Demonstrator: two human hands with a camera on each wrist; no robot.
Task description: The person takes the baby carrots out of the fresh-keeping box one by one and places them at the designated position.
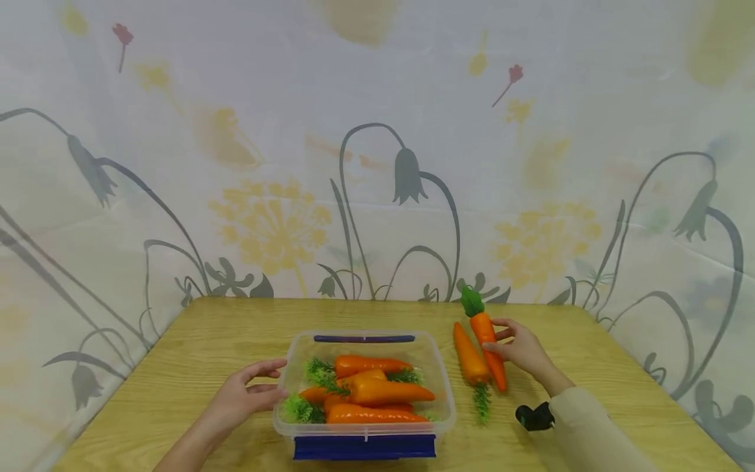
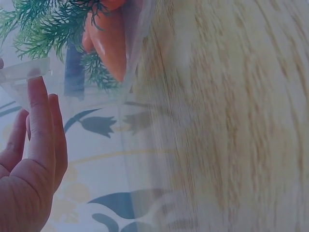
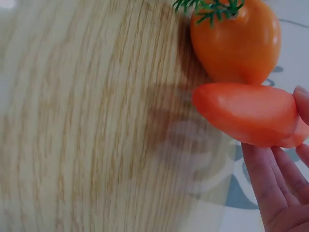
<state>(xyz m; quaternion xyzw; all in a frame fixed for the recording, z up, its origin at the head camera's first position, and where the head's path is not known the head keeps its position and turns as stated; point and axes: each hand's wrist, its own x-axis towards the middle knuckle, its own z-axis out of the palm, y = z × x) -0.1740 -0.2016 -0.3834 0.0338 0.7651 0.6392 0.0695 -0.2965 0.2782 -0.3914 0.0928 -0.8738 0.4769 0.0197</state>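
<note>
A clear plastic box [image 1: 366, 429] with blue latches holds several orange carrots [image 1: 389, 391] with green tops. At its left side, my left hand [image 1: 244, 393] touches the rim with straight, spread fingers; in the left wrist view the fingertips of that hand [image 2: 34, 145] meet the clear rim [image 2: 26, 71]. To the right of the box, my right hand [image 1: 522, 347] grips a carrot [image 1: 482, 326] with a leafy green top between thumb and fingers. Beside it lies another carrot [image 1: 470, 357]. The right wrist view has the gripped carrot [image 3: 246, 112] just below the other carrot [image 3: 236, 41].
A small black object [image 1: 533, 417] lies on the wooden table [image 1: 236, 328] next to my right sleeve [image 1: 596, 429]. Behind the table hangs a pale cloth [image 1: 377, 249] with printed flowers.
</note>
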